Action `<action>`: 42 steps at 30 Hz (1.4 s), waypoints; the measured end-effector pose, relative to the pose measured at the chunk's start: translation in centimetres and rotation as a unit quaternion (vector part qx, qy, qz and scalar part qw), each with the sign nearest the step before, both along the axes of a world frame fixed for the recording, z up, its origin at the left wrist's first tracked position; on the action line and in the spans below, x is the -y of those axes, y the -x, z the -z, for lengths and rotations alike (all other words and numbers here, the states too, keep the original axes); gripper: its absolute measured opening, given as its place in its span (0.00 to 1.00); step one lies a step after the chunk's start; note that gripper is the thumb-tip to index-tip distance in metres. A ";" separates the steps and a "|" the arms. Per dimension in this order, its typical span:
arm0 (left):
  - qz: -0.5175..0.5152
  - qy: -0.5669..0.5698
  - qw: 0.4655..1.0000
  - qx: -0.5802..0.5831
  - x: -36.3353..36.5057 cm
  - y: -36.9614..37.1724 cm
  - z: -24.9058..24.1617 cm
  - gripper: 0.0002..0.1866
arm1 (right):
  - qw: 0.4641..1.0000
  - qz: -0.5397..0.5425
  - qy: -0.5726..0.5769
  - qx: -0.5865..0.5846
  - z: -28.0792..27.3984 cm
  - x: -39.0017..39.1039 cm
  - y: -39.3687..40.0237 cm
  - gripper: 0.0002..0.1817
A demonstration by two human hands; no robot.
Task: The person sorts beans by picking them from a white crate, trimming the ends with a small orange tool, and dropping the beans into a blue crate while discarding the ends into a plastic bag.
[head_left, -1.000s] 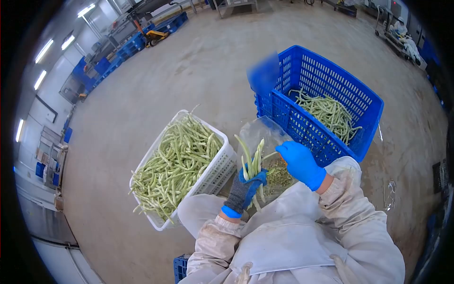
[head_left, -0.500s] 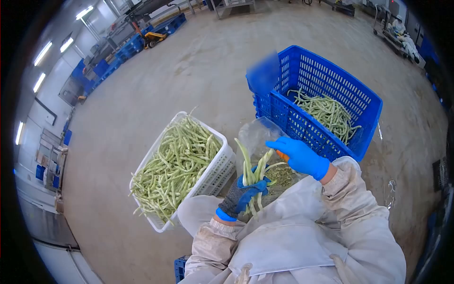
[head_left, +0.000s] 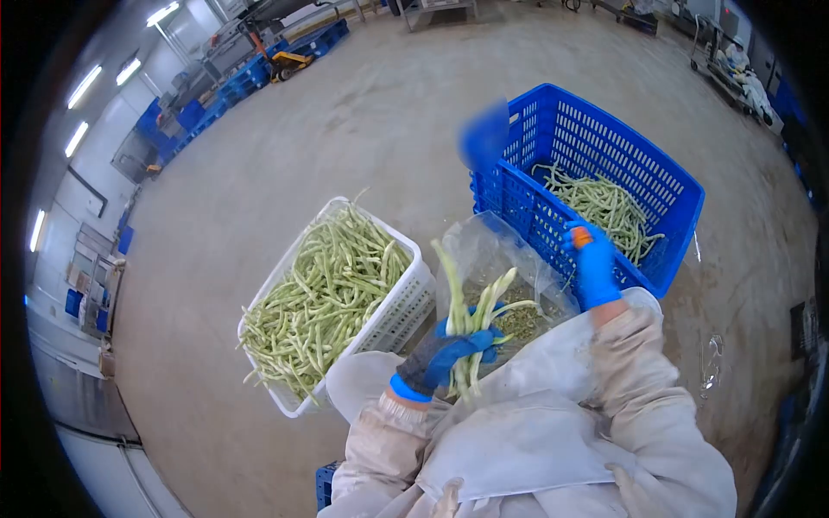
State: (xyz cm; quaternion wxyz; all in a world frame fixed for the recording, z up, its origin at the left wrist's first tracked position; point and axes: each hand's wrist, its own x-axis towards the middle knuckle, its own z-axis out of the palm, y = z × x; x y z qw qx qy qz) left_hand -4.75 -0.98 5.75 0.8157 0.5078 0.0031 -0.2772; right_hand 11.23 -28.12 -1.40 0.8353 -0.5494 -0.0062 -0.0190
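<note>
A bunch of green beans (head_left: 465,321) is gripped by the left hand (head_left: 451,356), gloved in grey and blue, its fingers wrapped around the stalks; the upper ends are fanned out above the fist. By the blue-gloved right hand (head_left: 596,263), raised beside the near wall of a blue perforated crate (head_left: 675,200), a small orange object (head_left: 582,236) is held in curled fingers; how each fingertip is placed cannot be told. Between the crates, below the hands, chopped green trimmings (head_left: 520,323) are held in a clear plastic bag (head_left: 484,235). A white perforated crate (head_left: 390,321), to the left, is heaped with beans; a smaller pile is contained in the blue one.
</note>
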 end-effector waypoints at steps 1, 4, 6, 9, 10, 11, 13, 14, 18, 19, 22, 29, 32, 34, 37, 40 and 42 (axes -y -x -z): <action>-0.021 -0.016 1.000 0.003 -0.5 0.5 0.0 0.27 | 1.000 -0.002 -0.002 0.000 -0.6 -0.1 -0.1 0.10; -0.044 -0.009 0.998 -0.033 -1.2 0.9 1.4 0.27 | 0.943 -0.026 0.273 0.190 -5.4 -0.6 2.5 0.14; -0.006 -0.010 1.000 -0.007 -1.4 0.3 2.1 0.26 | 0.830 -0.079 0.411 0.369 -9.2 -4.1 5.0 0.17; 0.005 -0.056 0.998 0.010 -0.8 0.2 0.3 0.25 | 0.695 -0.174 0.536 0.446 -11.2 -5.8 6.5 0.19; 0.016 -0.077 0.997 0.024 -0.9 0.2 0.2 0.25 | 0.628 -0.224 0.584 0.463 -11.3 -6.1 6.7 0.19; 0.015 -0.078 0.997 0.024 -1.1 0.2 0.4 0.25 | 0.621 -0.221 0.577 0.482 -11.0 -6.2 6.5 0.18; 0.016 -0.073 0.997 0.012 -1.3 0.2 0.9 0.25 | 0.604 -0.217 0.597 0.481 -10.7 -6.4 6.6 0.16; 0.013 -0.072 0.997 0.012 -1.3 0.3 0.9 0.25 | 0.588 -0.212 0.619 0.477 -10.4 -6.5 6.7 0.14; -0.007 -0.045 0.999 0.004 -1.2 0.5 0.8 0.24 | 0.795 -0.207 0.487 0.297 -6.0 -5.8 6.0 0.11; -0.013 -0.044 0.999 0.006 -1.3 0.4 0.7 0.24 | 0.903 -0.172 0.362 0.158 -4.8 -4.6 4.0 0.09; -0.011 -0.074 0.997 -0.001 -1.9 0.8 1.5 0.24 | 0.921 -0.130 0.332 0.154 -5.1 -4.2 3.6 0.10; 0.010 -0.162 0.987 0.018 -1.5 0.1 2.8 0.21 | 0.624 -0.276 0.593 0.427 -10.1 -7.3 7.7 0.20; -0.001 -0.144 0.990 0.012 -1.3 0.3 2.3 0.20 | 0.568 -0.244 0.638 0.460 -9.4 -7.6 7.8 0.18; 0.027 -0.156 0.987 0.023 -1.4 0.2 2.5 0.21 | 0.610 -0.219 0.612 0.452 -8.1 -7.7 8.0 0.17; 0.024 -0.141 0.989 0.020 -1.5 0.3 2.9 0.21 | 0.828 -0.200 0.462 0.245 -4.4 -7.0 6.1 0.15; 0.000 -0.089 0.996 -0.005 -1.2 0.8 1.3 0.19 | 0.928 -0.150 0.332 0.077 -4.9 -5.6 4.0 0.14; 0.019 -0.075 0.997 -0.022 -1.5 0.7 1.8 0.18 | 0.800 -0.060 0.423 0.421 -7.6 -6.3 4.9 0.14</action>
